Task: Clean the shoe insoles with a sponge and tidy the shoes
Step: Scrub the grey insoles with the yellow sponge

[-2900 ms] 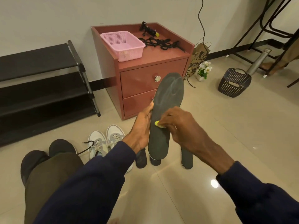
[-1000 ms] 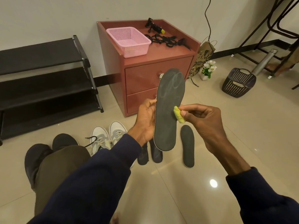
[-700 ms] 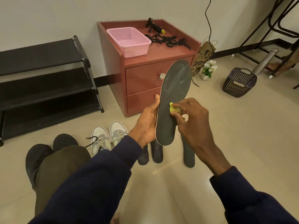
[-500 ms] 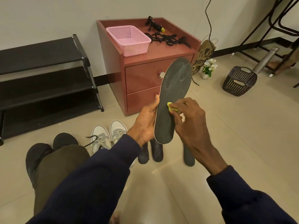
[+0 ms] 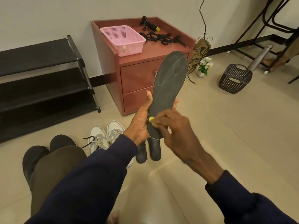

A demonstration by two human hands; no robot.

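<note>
Presently: insole (image 5: pixel 168 88), dark grey, matte, long oval, pale swirl marks on forepart; held near upright above the glossy tiled floor (image 5: pixel 226 143), left hand (image 5: pixel 142 122) gripping its middle. Right hand (image 5: pixel 176 131) pinches small yellow sponge (image 5: pixel 151 119), seemingly foam, mostly hidden, against the heel end.

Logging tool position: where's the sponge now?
Head view, centre: the sponge is pinched in the right hand, pressed on the lower end of the insole that the left hand holds.
</note>
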